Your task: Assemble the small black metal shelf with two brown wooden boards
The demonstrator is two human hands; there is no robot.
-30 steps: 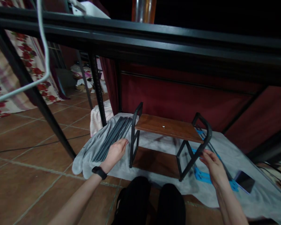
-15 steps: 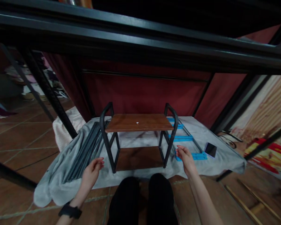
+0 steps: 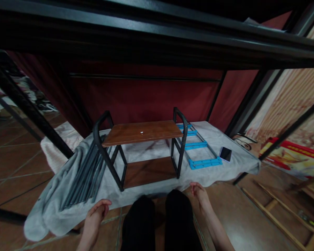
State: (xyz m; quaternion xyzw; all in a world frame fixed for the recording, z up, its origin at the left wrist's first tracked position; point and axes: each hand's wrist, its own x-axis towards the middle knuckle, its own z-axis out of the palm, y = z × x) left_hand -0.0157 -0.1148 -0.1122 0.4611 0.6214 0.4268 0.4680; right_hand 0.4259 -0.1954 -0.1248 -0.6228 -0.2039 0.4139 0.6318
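My left hand hovers low at the bed's near edge, by the ends of several dark grey tubes. Its fingers are loosely curled, and I see nothing in them. Beside my right knee is my right hand, its thumb and fingers drawn together with nothing visible between them. It is apart from the blue plastic connectors joined by grey tubes into a flat frame. Between and beyond both hands stands a small two-tier rack with a brown wooden top shelf, a brown lower shelf and dark metal sides.
A grey-white blanket lies under the rack and parts. A phone rests on it at right. Overhead runs a dark metal beam. At right are a red and yellow box and a wooden ladder-like frame on the floor.
Both hands have drawn back toward my body, away from the rack and the blue connectors. The view has swung slightly right, so the rack appears further left.
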